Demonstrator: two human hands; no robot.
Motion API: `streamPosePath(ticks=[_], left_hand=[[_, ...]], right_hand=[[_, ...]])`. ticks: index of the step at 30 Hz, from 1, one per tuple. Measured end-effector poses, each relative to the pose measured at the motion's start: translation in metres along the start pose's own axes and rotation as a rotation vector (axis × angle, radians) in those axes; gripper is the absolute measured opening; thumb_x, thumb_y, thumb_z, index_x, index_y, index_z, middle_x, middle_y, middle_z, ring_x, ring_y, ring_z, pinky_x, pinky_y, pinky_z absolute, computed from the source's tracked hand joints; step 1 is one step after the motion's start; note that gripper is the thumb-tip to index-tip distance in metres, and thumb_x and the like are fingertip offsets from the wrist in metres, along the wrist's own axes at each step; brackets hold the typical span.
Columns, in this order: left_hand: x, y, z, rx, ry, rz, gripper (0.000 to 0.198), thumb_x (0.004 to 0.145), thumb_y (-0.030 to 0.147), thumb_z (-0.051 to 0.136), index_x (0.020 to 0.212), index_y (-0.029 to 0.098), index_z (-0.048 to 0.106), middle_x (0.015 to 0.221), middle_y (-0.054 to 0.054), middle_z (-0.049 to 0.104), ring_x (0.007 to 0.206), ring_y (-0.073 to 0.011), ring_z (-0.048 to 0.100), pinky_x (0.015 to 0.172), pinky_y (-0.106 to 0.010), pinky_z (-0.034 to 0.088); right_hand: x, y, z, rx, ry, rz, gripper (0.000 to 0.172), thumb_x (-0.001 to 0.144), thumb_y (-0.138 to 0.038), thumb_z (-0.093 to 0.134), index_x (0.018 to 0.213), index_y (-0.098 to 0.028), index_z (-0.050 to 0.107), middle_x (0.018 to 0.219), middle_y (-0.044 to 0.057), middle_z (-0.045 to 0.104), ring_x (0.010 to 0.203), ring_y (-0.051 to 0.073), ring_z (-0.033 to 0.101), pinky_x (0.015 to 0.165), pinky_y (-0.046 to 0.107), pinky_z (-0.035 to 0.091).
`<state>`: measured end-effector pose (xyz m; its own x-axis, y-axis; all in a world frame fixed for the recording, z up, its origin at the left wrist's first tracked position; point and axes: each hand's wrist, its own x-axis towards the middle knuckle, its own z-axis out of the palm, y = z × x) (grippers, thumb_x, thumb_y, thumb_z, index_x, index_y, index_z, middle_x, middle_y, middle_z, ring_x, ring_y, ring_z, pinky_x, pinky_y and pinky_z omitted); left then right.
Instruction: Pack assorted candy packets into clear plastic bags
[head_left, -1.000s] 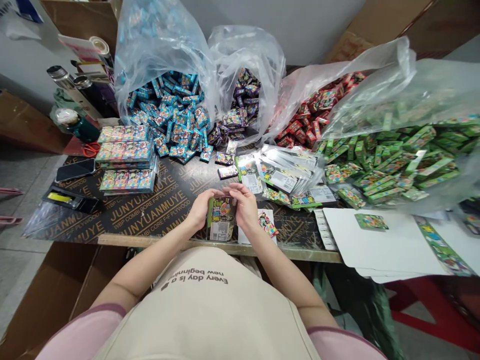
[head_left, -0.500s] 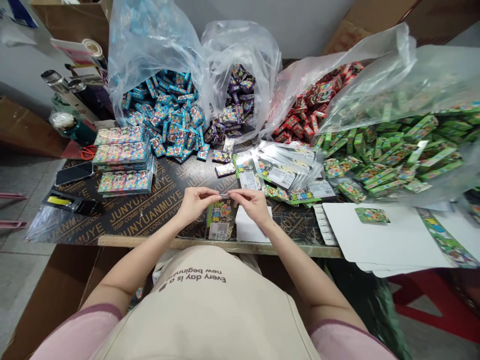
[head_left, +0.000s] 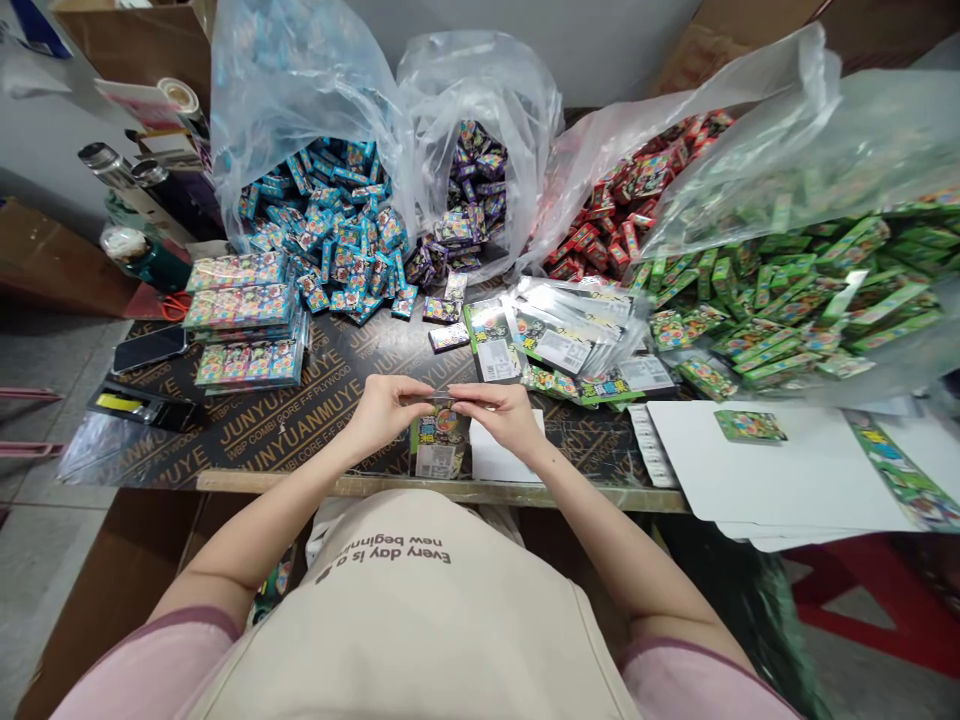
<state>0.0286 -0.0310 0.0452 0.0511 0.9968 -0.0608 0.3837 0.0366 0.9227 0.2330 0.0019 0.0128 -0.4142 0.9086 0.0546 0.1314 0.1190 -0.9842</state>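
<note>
At the lower centre of the frame, left hand (head_left: 386, 410) and right hand (head_left: 501, 412) both pinch closed on the top edge of a green packet (head_left: 439, 448) above the tabletop (head_left: 300, 420).

The dark plywood table top (head_left: 300, 420) bears repeated gold print: "JUNYUANMUYE" and "WBP COMBI CORE F/F PLYWOOD". The person's beige apron (head_left: 390, 600) reads "Every day is a new beginning", seen upside down. Print on the small packets is too tiny to read.
</note>
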Motion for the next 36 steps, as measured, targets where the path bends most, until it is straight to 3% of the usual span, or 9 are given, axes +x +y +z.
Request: streamPosePath(ticks=[4,11,15,19,24,27,31,33,36], left_hand=[[0.004,0.003,-0.001,-0.058,-0.046,-0.015,0.015,0.068,0.028,0.075,0.073,0.014,0.074,0.07,-0.005,0.073,0.064,-0.0172,0.067,0.063,-0.027,0.054],[0.007,0.002,0.006,-0.045,0.031,0.053,0.017,0.071,0.03,0.074,0.068,0.013,0.071,0.064,-0.004,0.071,0.057,-0.0148,0.065,0.056,-0.024,0.051],[0.001,-0.004,0.009,0.117,0.049,0.282,0.016,0.078,0.03,0.069,0.073,0.015,0.072,0.072,-0.006,0.073,0.064,-0.0159,0.068,0.06,-0.024,0.053],[-0.004,-0.017,0.01,0.206,0.089,0.513,0.012,0.08,0.028,0.068,0.079,0.017,0.071,0.088,-0.009,0.074,0.08,-0.0178,0.07,0.072,-0.028,0.056],[0.001,-0.034,0.011,0.1,0.189,0.49,0.006,0.078,0.023,0.069,0.076,0.017,0.071,0.082,-0.007,0.074,0.076,-0.0167,0.07,0.071,-0.029,0.056],[0.011,-0.048,-0.004,-0.018,0.348,0.341,0.01,0.075,0.027,0.072,0.072,0.017,0.072,0.076,-0.006,0.074,0.071,-0.0172,0.069,0.068,-0.03,0.056],[0.006,-0.081,-0.046,0.083,0.747,0.034,0.022,0.078,0.036,0.066,0.082,0.015,0.071,0.085,-0.008,0.073,0.08,-0.0189,0.068,0.076,-0.034,0.056],[-0.009,-0.099,-0.063,0.212,0.803,-0.084,0.026,0.082,0.038,0.059,0.086,0.016,0.07,0.087,-0.008,0.073,0.082,-0.0207,0.068,0.077,-0.038,0.056],[-0.038,-0.12,-0.074,0.301,0.742,-0.134,0.018,0.076,0.037,0.064,0.074,0.02,0.07,0.076,-0.008,0.071,0.073,-0.0271,0.066,0.073,-0.048,0.054]], right_hand=[[0.003,-0.008,-0.003,0.012,-0.025,0.065,0.018,0.075,-0.034,0.071,0.084,-0.02,0.077,0.084,0.004,0.076,0.077,0.02,0.07,0.075,0.032,0.056],[0.015,-0.013,-0.012,0.02,-0.117,0.076,0.025,0.077,-0.039,0.068,0.079,-0.015,0.076,0.068,0.003,0.072,0.059,0.014,0.063,0.057,0.025,0.05],[0.012,-0.004,-0.012,-0.016,-0.061,0.031,0.019,0.076,-0.035,0.069,0.08,-0.018,0.076,0.073,0.004,0.074,0.064,0.016,0.066,0.061,0.027,0.052],[-0.004,0.007,-0.006,-0.034,0.098,-0.048,0.015,0.077,-0.031,0.069,0.086,-0.021,0.075,0.087,0.005,0.075,0.077,0.02,0.071,0.072,0.032,0.057],[-0.004,0.02,0.002,-0.129,0.142,-0.238,0.015,0.083,-0.03,0.062,0.092,-0.024,0.074,0.103,0.005,0.073,0.096,0.022,0.069,0.09,0.039,0.054],[0.033,0.034,0.004,-0.154,0.175,-0.19,0.037,0.084,-0.038,0.061,0.118,-0.024,0.063,0.111,0.007,0.07,0.097,0.022,0.068,0.086,0.039,0.054],[0.111,0.061,0.016,-0.47,0.191,-0.239,0.054,0.081,-0.046,0.061,0.128,-0.021,0.055,0.128,0.013,0.059,0.118,0.028,0.054,0.098,0.047,0.043],[0.151,0.073,0.028,-0.714,0.077,-0.227,0.061,0.077,-0.046,0.065,0.13,-0.017,0.053,0.137,0.017,0.051,0.127,0.032,0.044,0.103,0.05,0.034],[0.198,0.084,0.045,-0.964,-0.067,-0.176,0.075,0.074,-0.045,0.068,0.138,-0.016,0.042,0.139,0.019,0.045,0.127,0.036,0.037,0.101,0.051,0.03]])
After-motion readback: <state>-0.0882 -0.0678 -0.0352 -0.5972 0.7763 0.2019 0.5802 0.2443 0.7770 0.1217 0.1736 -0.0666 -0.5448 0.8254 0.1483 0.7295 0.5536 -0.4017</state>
